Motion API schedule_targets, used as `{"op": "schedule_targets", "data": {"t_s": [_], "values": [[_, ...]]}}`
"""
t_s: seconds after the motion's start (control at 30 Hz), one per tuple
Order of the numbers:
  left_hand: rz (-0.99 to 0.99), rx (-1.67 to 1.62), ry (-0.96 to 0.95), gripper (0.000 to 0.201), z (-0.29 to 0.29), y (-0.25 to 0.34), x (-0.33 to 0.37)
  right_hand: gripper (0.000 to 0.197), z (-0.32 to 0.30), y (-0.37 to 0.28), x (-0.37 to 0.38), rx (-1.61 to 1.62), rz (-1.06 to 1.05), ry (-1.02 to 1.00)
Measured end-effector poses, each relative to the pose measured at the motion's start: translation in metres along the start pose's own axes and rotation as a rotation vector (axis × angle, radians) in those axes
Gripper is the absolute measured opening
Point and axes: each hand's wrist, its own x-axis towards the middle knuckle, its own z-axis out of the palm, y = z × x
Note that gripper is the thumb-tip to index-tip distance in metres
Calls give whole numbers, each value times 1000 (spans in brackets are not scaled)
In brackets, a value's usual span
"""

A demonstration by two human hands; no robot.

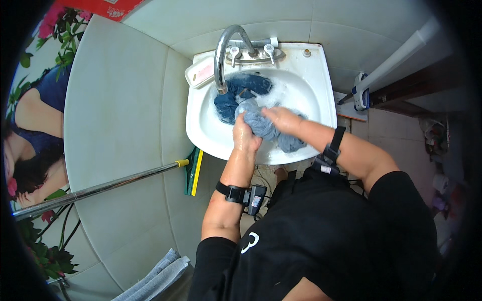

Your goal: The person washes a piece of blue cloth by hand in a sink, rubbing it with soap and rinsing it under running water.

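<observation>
A wet grey piece of cloth [261, 124], possibly a garment, is bunched up over the near side of the white sink [195, 120]. My left hand [244, 134] is closed round its left side, thumb upward. My right hand [282, 121] is closed on the upper right of the same bunch, slightly blurred. Part of the grey cloth hangs below my right wrist, against the basin's near wall. Dark blue wet cloth [228, 103] lies in the basin behind my hands, with suds around it. My palms are hidden.
A curved chrome faucet [221, 60] arches over the basin's left side, between white tap handles. A white soap dish [201, 71] sits on the sink's back left corner. A metal-handled squeegee [193, 172] leans at left. A grey towel [155, 275] hangs lower left; a white pole [391, 62] stands right.
</observation>
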Motion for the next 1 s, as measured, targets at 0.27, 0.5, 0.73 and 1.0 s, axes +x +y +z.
{"op": "schedule_targets", "data": {"t_s": [0.27,0.5,0.73,1.0], "values": [[125,411,-301,37,-14,30,21,43,-35,-39,24,493,-43,56],[694,1794,-177,60,-6,-16,43,40,-40,26,38,-618,-155,375],[279,2214,-326,59,-7,-36,64,44,-23,47,45,-867,58,10],[451,1381,-365,52,-40,-39,95,28,-28,35,68,-507,-31,275]]}}
